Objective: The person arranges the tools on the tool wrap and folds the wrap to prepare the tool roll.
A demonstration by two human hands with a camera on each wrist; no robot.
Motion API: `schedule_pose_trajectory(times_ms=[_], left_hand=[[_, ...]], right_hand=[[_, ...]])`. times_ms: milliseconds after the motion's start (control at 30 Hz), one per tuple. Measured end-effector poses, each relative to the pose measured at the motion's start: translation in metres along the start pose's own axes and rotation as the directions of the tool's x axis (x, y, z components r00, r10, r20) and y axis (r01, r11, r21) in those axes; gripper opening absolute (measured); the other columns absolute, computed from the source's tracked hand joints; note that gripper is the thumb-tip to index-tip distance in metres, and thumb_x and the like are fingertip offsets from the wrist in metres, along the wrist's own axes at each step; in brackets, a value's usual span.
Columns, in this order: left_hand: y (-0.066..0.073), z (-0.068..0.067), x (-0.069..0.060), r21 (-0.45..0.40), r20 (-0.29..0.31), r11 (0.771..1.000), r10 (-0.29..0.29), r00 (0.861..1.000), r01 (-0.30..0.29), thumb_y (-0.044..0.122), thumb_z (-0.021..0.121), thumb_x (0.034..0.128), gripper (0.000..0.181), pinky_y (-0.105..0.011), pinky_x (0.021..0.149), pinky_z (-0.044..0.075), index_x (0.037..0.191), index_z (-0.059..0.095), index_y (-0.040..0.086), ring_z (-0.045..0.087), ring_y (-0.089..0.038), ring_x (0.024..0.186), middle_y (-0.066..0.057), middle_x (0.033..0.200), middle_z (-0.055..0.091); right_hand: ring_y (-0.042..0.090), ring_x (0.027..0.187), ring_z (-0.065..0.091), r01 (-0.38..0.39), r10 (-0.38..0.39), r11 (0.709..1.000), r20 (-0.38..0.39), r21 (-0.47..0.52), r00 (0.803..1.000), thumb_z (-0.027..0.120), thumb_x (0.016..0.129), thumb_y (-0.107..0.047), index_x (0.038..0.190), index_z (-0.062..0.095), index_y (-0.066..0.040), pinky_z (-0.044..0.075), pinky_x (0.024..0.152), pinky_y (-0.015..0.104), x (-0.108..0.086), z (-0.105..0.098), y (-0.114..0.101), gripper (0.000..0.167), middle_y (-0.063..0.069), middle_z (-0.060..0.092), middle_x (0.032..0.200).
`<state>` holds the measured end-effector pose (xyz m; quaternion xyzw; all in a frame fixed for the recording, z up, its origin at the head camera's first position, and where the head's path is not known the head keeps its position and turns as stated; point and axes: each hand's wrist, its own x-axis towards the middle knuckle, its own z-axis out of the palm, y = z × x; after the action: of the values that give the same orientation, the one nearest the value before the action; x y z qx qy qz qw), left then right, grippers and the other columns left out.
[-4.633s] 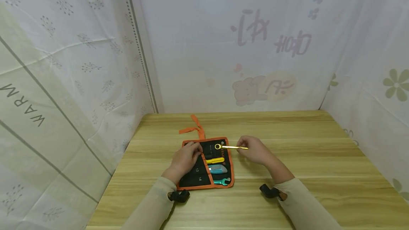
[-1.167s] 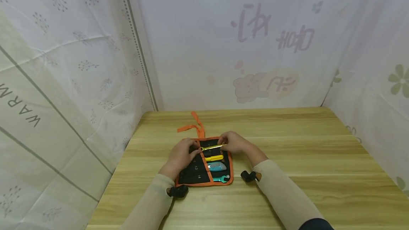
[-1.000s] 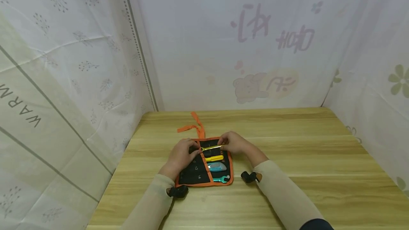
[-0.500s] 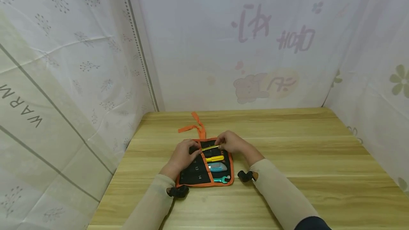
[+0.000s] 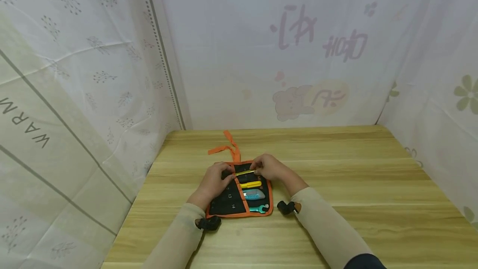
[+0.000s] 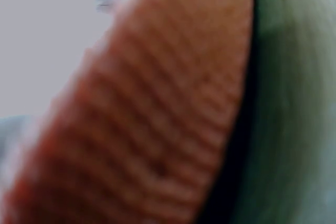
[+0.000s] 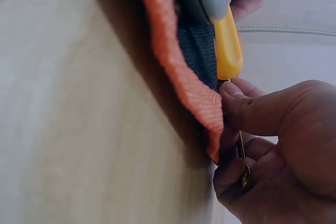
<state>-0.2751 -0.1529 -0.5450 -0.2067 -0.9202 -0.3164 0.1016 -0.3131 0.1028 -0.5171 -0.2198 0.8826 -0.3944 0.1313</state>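
Note:
A black tool pouch (image 5: 229,209) with orange trim lies unrolled on the table. My right hand (image 5: 271,167) pinches a gold wrench (image 5: 245,172) above the pouch's far pocket; its left end is hidden at the pocket's orange edge. In the right wrist view, thumb and fingers grip the wrench's shaft (image 7: 242,148). My left hand (image 5: 213,182) pinches the pocket's edge at that spot, fingers curled. A yellow handle (image 5: 251,185), a teal utility knife (image 5: 254,195) and a green open-ended wrench (image 5: 259,209) sit in nearby pockets. Only blurred skin fills most of the left wrist view.
Orange tie straps (image 5: 232,148) trail from the pouch's far edge. The wooden table (image 5: 336,169) extends to both sides. Printed curtains (image 5: 231,53) hang behind the table and on its left and right.
My right hand has carried the gold wrench leftward from beside the pouch, and its ring end has passed out of sight at the pocket edge. My left hand has stayed nearly in place.

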Motion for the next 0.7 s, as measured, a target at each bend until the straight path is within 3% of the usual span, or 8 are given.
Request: schedule_pose_trajectory(times_ms=[200, 700], left_hand=[[0.0003, 0.0, 0.0001, -0.004, 0.003, 1.0, -0.002, 1.0, 0.002, 0.019, 0.082, 0.0946, 0.009, -0.046, 0.096, 0.054, 0.101, 0.076, 0.019, 0.066, -0.023, 0.107, 0.004, 0.106, 0.07], [0.0002, 0.0022, 0.001, -0.029, 0.0, 1.0, 0.005, 1.0, -0.005, 0.018, 0.081, 0.0951, 0.008, -0.045, 0.095, 0.054, 0.1, 0.075, 0.02, 0.064, -0.023, 0.108, 0.006, 0.104, 0.068]], right_hand=[[0.014, 0.084, 0.067, -0.005, 0.005, 1.0, -0.001, 0.024, 1.0, 0.067, 0.1, 0.003, 0.101, 0.08, -0.012, 0.057, 0.074, 0.034, 0.0013, 0.0017, 0.0003, 0.02, -0.001, 0.074, 0.097], [0.012, 0.087, 0.067, 0.007, -0.007, 1.0, 0.015, -0.017, 1.0, 0.068, 0.101, -0.001, 0.105, 0.08, -0.014, 0.056, 0.077, 0.035, 0.0015, 0.0036, 0.0016, 0.018, -0.002, 0.075, 0.102]])
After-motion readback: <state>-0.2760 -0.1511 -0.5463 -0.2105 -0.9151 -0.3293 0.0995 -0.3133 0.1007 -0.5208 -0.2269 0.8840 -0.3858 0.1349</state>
